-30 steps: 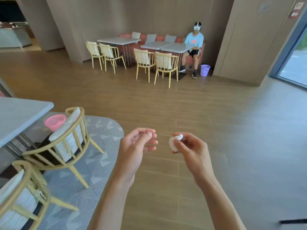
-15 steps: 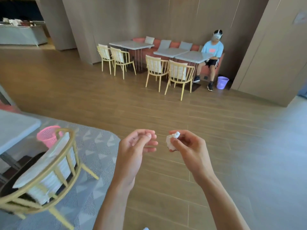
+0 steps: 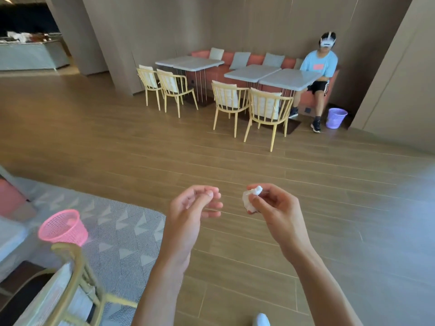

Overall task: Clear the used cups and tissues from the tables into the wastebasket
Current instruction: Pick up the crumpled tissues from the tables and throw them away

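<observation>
Tissue (image 3: 251, 199) pinched in right hand (image 3: 275, 208) grip.

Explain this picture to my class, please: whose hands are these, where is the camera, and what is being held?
There is no machine here. The camera sits on a person's head and looks forward and down, so the two bare arms are that person's own. The right hand pinches a crumpled white tissue. The left hand holds nothing, its fingers loosely curled. A pink wastebasket stands low on the left, by a patterned rug. Far off are grey tables, yellow chairs, a seated person and a purple wastebasket.
</observation>
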`<state>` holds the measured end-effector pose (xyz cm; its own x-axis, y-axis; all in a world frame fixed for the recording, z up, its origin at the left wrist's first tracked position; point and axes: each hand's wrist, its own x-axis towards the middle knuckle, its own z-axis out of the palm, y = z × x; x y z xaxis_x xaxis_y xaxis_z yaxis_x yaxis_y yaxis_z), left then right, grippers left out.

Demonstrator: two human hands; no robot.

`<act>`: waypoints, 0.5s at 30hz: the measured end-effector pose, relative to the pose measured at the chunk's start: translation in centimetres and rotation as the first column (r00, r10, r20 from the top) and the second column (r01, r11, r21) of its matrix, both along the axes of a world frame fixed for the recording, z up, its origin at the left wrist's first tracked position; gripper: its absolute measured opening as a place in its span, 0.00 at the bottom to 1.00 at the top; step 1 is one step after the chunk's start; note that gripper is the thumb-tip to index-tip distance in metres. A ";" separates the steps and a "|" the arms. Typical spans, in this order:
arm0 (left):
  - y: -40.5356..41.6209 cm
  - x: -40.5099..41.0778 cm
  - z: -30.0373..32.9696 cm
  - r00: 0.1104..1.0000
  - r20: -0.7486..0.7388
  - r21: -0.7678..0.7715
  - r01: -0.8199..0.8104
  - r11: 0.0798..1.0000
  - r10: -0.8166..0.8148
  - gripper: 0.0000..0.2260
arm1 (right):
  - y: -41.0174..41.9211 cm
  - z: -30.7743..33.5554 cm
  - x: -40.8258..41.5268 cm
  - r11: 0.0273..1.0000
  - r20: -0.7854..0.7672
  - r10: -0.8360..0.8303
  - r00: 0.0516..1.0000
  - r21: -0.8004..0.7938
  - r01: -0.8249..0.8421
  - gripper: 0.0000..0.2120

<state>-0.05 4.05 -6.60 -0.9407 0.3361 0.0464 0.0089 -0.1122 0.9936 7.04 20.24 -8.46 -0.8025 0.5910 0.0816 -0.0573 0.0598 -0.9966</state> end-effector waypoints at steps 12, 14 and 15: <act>9.7 -25.4 -0.4 0.959 -0.002 0.007 -0.285 0.959 0.285 0.08 | 11.1 0.2 -30.8 0.957 0.015 0.288 0.958 0.019 -0.288 0.08; 9.6 -28.8 -0.5 0.932 0.011 0.013 -0.362 0.932 0.362 0.09 | 11.4 0.6 -35.3 0.939 0.027 0.341 0.940 0.033 -0.342 0.07; 9.4 -30.4 -0.7 0.917 0.026 0.016 -0.399 0.917 0.399 0.09 | 11.4 0.5 -37.4 0.928 0.028 0.370 0.928 0.029 -0.371 0.07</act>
